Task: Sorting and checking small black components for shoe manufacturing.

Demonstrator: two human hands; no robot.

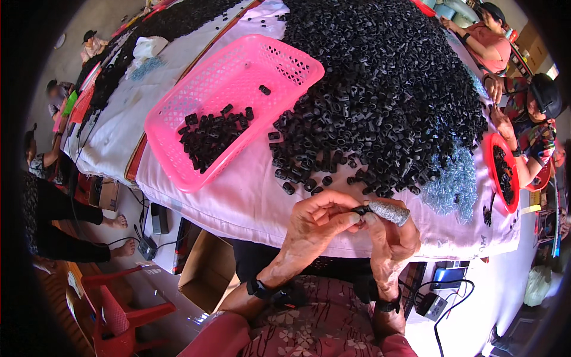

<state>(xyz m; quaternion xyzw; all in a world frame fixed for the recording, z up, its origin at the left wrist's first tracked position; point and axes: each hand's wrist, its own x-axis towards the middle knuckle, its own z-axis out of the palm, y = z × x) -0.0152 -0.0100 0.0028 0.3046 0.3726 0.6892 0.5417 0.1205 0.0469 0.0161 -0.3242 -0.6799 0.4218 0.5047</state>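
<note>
Near the table's front edge, my two hands meet around a small black plastic part (pixel 360 210). My left hand (pixel 318 220) pinches it between thumb and fingers. From the other side my right hand (pixel 392 241) closes on it with the thumb, partly covering it. A grey speckled finger cover (pixel 389 212) sits on a finger of my right hand. Just beyond my hands spreads a large heap of similar black plastic parts (pixel 375 101). To the left lies a pink perforated basket (pixel 160 134), tilted in view, with a small pile of black parts (pixel 214 134) inside.
Clear bluish plastic bits (pixel 455 184) lie at the heap's right edge. A red basin (pixel 493 149) with black pieces stands at the right, beside a co-worker's hands (pixel 502 122). A white cloth (pixel 238 211) covers the table. Below are a cardboard box (pixel 205 271) and a red chair (pixel 119 327).
</note>
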